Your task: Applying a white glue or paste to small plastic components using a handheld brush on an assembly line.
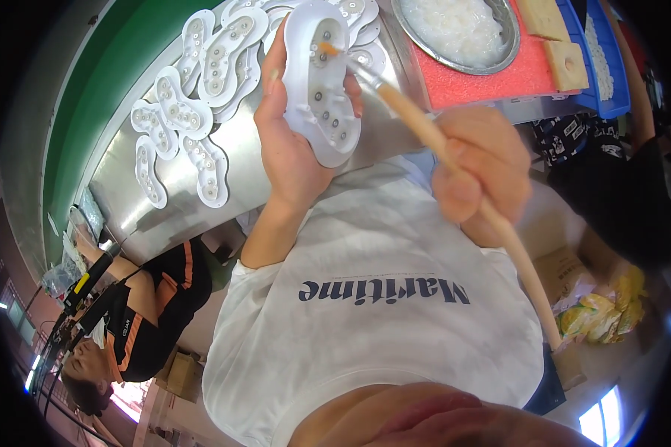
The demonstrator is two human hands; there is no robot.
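My left hand (294, 167) grips a white plastic housing (300, 97), long and rounded with a pinched waist, and holds it tilted up above the metal table. Small gears and round metal pins sit in its recess. My right hand (484, 164) is closed round a paintbrush (414, 123) with a long wooden handle and a metal ferrule. Its orange-tinged bristles reach the upper part of the recess, at or just over a gear; contact is hard to tell. The right hand is slightly blurred.
Several similar white housings (179, 104) lie on the metal table (253, 179) to the left, beside a green strip (89, 97). A steel bowl (492, 68) of whitish grease-like paste stands on red foam (447, 86); a blue tray (611, 104) is farther right. Other people are on both sides.
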